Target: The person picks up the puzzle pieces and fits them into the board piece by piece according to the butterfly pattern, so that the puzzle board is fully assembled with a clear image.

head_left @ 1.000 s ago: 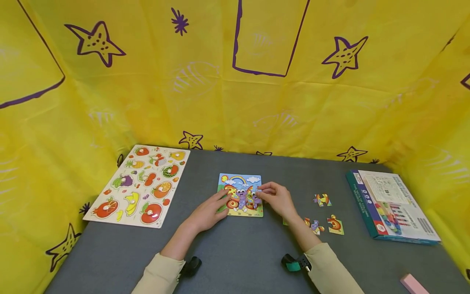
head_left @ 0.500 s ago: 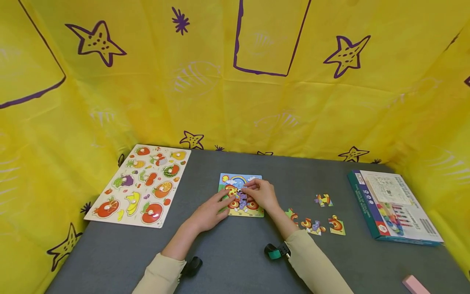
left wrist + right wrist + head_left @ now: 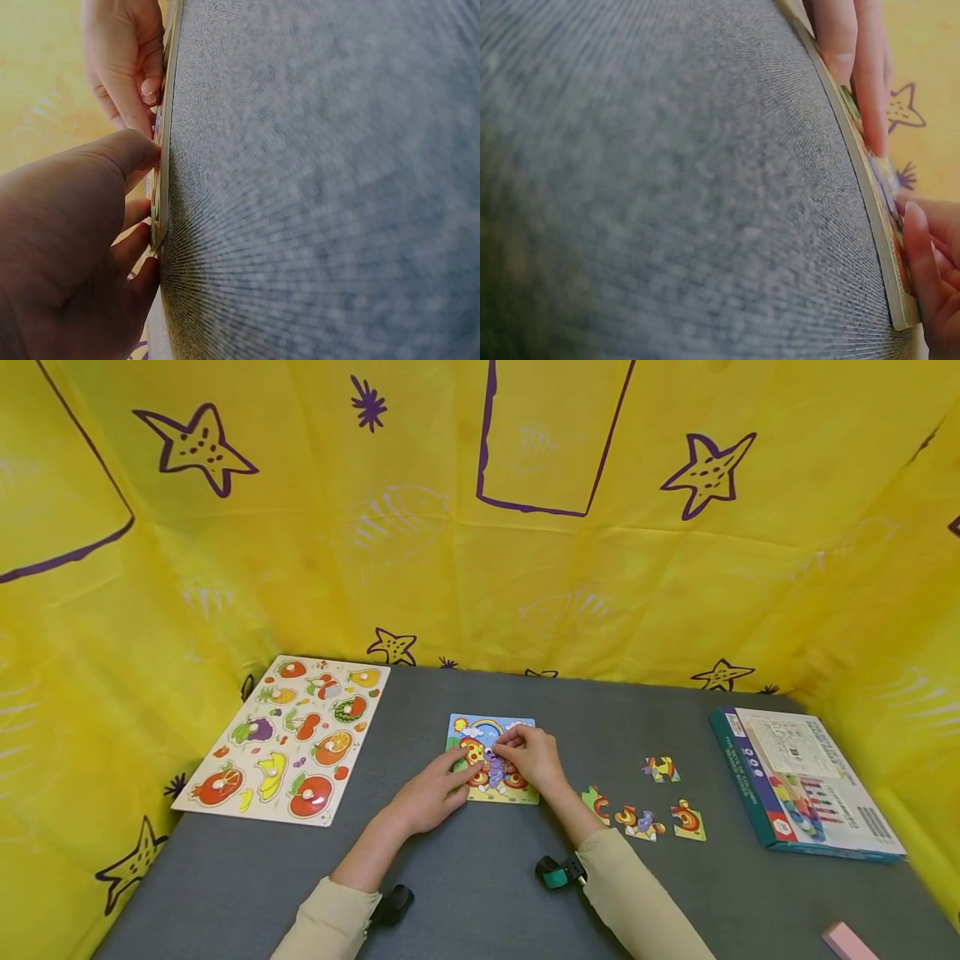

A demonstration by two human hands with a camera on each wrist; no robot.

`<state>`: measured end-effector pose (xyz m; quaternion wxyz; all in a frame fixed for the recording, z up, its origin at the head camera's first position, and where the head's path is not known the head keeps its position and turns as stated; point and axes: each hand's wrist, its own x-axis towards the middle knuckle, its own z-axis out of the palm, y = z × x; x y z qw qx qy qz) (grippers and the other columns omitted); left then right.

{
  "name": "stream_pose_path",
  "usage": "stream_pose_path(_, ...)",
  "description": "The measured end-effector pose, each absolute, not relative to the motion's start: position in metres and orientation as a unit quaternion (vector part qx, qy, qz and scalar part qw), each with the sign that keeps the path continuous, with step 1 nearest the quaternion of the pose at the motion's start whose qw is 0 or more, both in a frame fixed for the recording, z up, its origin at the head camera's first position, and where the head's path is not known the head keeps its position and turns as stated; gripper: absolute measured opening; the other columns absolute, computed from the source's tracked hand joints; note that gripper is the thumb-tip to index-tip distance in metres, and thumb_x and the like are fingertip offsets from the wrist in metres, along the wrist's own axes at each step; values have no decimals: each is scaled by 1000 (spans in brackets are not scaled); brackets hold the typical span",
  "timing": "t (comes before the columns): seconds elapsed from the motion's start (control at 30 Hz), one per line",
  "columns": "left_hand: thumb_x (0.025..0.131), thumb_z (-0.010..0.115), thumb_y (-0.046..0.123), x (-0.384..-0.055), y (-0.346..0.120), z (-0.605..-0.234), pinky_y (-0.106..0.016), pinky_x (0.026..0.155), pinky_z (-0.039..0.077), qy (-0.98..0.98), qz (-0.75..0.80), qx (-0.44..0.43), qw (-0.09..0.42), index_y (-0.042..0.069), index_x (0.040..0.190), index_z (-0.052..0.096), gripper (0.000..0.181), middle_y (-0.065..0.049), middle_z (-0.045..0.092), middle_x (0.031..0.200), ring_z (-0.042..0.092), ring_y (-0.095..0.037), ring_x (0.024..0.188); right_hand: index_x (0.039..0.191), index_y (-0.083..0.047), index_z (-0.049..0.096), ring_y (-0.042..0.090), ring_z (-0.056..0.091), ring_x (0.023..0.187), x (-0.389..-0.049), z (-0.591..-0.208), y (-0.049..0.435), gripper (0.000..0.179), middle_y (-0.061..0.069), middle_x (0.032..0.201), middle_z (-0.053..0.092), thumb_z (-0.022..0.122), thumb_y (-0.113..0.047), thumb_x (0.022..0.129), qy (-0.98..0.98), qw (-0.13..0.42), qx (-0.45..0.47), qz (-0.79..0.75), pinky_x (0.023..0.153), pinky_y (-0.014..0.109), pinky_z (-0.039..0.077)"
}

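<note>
A small square jigsaw board (image 3: pixel 495 795) lies on the grey table, showing a rainbow, a sun and a purple cartoon figure. My left hand (image 3: pixel 431 789) rests on its left side with the fingers fairly straight. In the left wrist view, that hand's thumb (image 3: pixel 135 150) touches the board's edge. My right hand (image 3: pixel 536 760) is over the right half of the board. Its thumb and index finger pinch a puzzle piece near the middle of the picture; the fingers hide most of the piece. The right wrist view shows both hands' fingertips close together on the board's face.
Several loose puzzle pieces (image 3: pixel 662 768) lie right of the board. A fruit peg puzzle (image 3: pixel 258 781) is at the left. A flat box (image 3: pixel 813 781) lies at the right, with a pink block (image 3: pixel 847 941) near the front edge. A yellow cloth (image 3: pixel 480 585) surrounds the table.
The right hand has shifted left with its puzzle piece, from the board's right edge toward the middle, then barely moved. Left fingers have slid slightly inward.
</note>
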<state>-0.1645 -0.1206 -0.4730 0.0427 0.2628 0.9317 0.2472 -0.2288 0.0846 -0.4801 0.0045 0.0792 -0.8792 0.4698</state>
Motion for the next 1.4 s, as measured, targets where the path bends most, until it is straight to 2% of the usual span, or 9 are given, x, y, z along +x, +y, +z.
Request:
stream_pose_path(0.23, 100, 53, 18, -164, -119, -472, -52, 108, 32, 932, 250, 257, 45, 11, 143, 51, 44, -18, 35, 152, 29, -38, 141, 80, -8, 72, 7, 56, 47, -230, -483, 83, 12, -3, 62, 63, 81, -16, 81, -885, 21, 85, 456, 47, 24, 48)
stream_pose_path(0.37, 99, 54, 17, -164, -118, -472, -52, 108, 33, 932, 254, 255, 41, 11, 142, 53, 44, -17, 36, 151, 31, -38, 140, 80, -11, 72, 7, 54, 53, -229, -482, 82, 12, -5, 63, 62, 81, -19, 81, -894, 35, 91, 436, 51, 23, 45)
stream_pose_path(0.5, 97, 56, 15, -165, -117, -471, -53, 106, 35, 932, 252, 259, 24, 11, 139, 56, 42, -17, 41, 147, 36, -38, 137, 83, -15, 73, 9, 49, 56, -229, -481, 80, 10, -7, 62, 57, 79, -23, 83, -908, 51, 102, 403, 54, 26, 38)
stream_pose_path(0.63, 96, 57, 16, -166, -114, -470, -56, 98, 40, 939, 233, 253, 7, 11, 139, 56, 44, -16, 46, 141, 44, -37, 128, 86, -17, 74, 10, 46, 55, -229, -479, 79, 9, -7, 61, 54, 78, -24, 84, -916, 53, 107, 384, 53, 28, 36)
stream_pose_path(0.73, 95, 57, 20, -168, -110, -469, -53, 90, 44, 948, 208, 242, 0, 10, 140, 55, 46, -14, 49, 137, 46, -34, 120, 87, -16, 75, 10, 46, 56, -230, -478, 79, 8, -7, 63, 54, 78, -23, 84, -917, 44, 114, 380, 54, 28, 35)
stream_pose_path(0.93, 94, 57, 26, -172, -104, -466, -44, 80, 43, 962, 150, 227, -5, 12, 141, 54, 49, -12, 50, 129, 45, -30, 109, 94, -14, 76, 11, 47, 64, -231, -477, 84, 13, -4, 72, 55, 78, -22, 84, -910, -3, 139, 390, 59, 27, 37)
stream_pose_path(1.17, 95, 59, 26, -173, -101, -464, -45, 80, 43, 964, 138, 226, -9, 12, 139, 56, 47, -13, 50, 126, 45, -32, 109, 101, -13, 75, 13, 45, 62, -230, -473, 90, 21, -3, 76, 55, 81, -20, 82, -895, -56, 157, 414, 57, 26, 35)
stream_pose_path(1.3, 96, 59, 26, -172, -102, -464, -46, 80, 43, 962, 147, 231, -11, 10, 139, 56, 46, -14, 50, 127, 44, -32, 108, 101, -13, 75, 12, 45, 61, -230, -473, 92, 23, -3, 77, 55, 82, -18, 80, -889, -69, 154, 425, 56, 25, 35)
stream_pose_path(1.4, 98, 57, 27, -170, -104, -465, -47, 83, 43, 960, 156, 232, 1, 14, 142, 54, 46, -13, 48, 131, 44, -32, 111, 102, -14, 75, 11, 45, 61, -230, -473, 92, 23, -3, 77, 55, 82, -18, 80, -888, -72, 151, 428, 56, 25, 35)
